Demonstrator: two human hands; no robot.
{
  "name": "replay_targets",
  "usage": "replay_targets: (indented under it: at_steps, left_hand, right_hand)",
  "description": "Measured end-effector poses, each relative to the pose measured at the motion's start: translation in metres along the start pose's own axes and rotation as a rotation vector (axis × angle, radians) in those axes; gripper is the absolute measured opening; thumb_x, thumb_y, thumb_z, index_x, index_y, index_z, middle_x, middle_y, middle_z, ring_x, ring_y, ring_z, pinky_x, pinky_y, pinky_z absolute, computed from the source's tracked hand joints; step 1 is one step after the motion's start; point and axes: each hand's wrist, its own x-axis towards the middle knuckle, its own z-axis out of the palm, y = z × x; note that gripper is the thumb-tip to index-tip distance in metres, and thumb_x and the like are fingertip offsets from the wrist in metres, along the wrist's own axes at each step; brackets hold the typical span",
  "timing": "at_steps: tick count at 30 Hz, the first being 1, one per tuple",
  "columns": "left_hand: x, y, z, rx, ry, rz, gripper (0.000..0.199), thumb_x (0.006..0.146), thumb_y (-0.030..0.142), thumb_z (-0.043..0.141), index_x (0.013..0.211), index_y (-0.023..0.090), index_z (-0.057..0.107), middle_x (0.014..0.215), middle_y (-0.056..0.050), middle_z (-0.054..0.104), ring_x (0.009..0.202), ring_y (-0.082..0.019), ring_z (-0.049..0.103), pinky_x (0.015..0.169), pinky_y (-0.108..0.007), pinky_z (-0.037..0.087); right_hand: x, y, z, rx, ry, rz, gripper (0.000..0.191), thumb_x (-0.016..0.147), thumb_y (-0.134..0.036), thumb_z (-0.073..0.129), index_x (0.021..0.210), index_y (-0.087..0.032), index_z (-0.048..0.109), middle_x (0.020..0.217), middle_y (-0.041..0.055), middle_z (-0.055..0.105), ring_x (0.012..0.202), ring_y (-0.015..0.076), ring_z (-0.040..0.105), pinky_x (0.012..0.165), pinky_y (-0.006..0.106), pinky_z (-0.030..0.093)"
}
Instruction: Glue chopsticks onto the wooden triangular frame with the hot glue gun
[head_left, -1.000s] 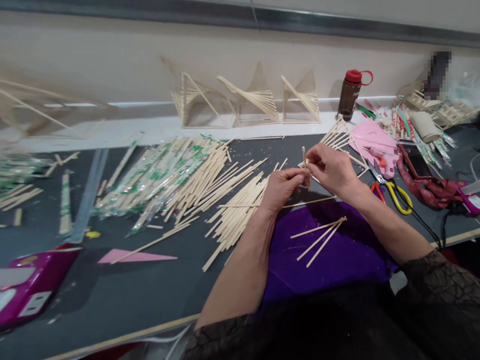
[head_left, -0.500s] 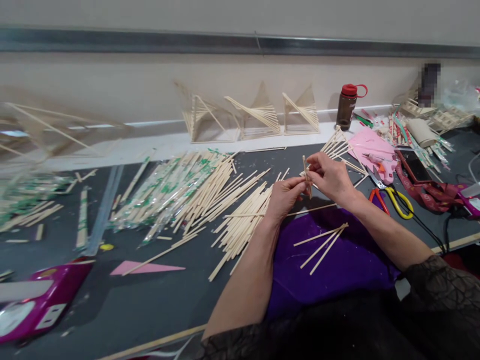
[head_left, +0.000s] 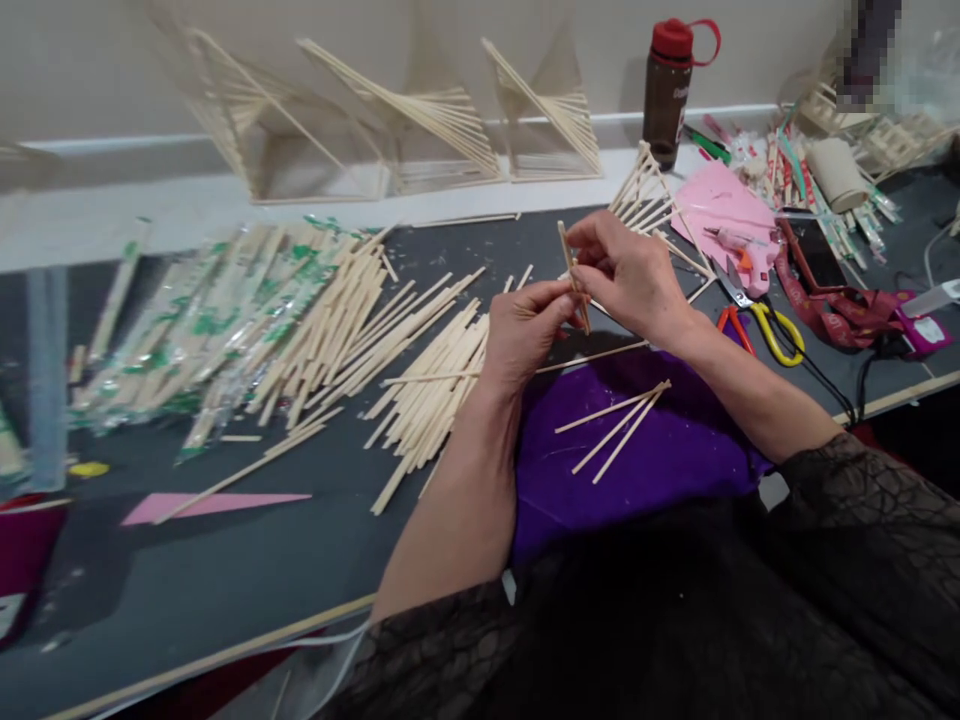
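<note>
My left hand and my right hand meet above the table, fingertips pinched close together. Between them a short length of wooden chopstick stands nearly upright, gripped by both. Whether a second stick is in the fingers is hidden. Under my left wrist lies a loose pile of bare chopsticks. A long stick passes beneath the hands. Closer to me, three sticks joined at one end rest on a purple cloth.
Wrapped chopsticks lie at left, beside a clear ruler. Stick frames lean along the wall. A bottle stands at the back. On the right are scissors, a glue gun and a phone.
The view has tilted down and turned slightly right, so everything appears shifted left and the table things higher. My hands keep their pinch on the chopstick with little visible movement.
</note>
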Motion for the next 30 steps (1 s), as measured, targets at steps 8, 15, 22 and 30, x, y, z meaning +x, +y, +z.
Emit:
replay_targets:
  at_steps: [8,15,22,30]
  left_hand:
    - [0.0,0.0,0.001,0.01,0.013,0.052,0.015,0.075,0.028,0.07,0.085,0.021,0.079,0.059,0.002,0.068,0.052,-0.01,0.06,0.045,-0.021,0.042]
    - [-0.01,0.035,-0.015,-0.039,0.232,0.033,0.004,0.076,0.028,0.074,0.078,0.025,0.075,0.06,0.008,0.068,0.046,-0.006,0.049,0.042,-0.021,0.035]
    - [-0.037,0.048,-0.029,0.271,0.16,-0.184,0.013,0.069,0.028,0.076,0.078,0.019,0.073,0.058,0.004,0.063,0.05,-0.01,0.048,0.047,-0.023,0.037]
    - [-0.067,0.079,-0.025,0.402,-0.283,0.073,0.015,0.084,0.026,0.062,0.086,0.019,0.075,0.084,-0.002,0.076,0.076,-0.013,0.068,0.069,-0.023,0.049]
  right_hand:
    - [-0.001,0.004,0.0,0.021,-0.016,0.004,0.022,0.079,-0.007,0.047,0.098,-0.017,0.051,0.08,-0.0014,0.058,0.074,0.0116,0.06,0.075,0.029,0.053]
    - [0.0,-0.013,-0.023,0.315,0.07,0.126,0.019,0.078,-0.006,0.056,0.091,-0.02,0.05,0.076,-0.0055,0.057,0.07,0.0075,0.062,0.064,0.02,0.053]
    - [0.0,-0.011,-0.031,0.262,0.155,0.126,0.014,0.08,-0.011,0.055,0.089,-0.02,0.054,0.077,-0.0054,0.061,0.069,0.0079,0.064,0.061,0.02,0.053]
    - [-0.016,-0.007,-0.043,0.168,0.296,0.114,0.018,0.075,-0.023,0.065,0.092,-0.018,0.064,0.075,0.0024,0.07,0.063,0.0142,0.068,0.057,0.026,0.054]
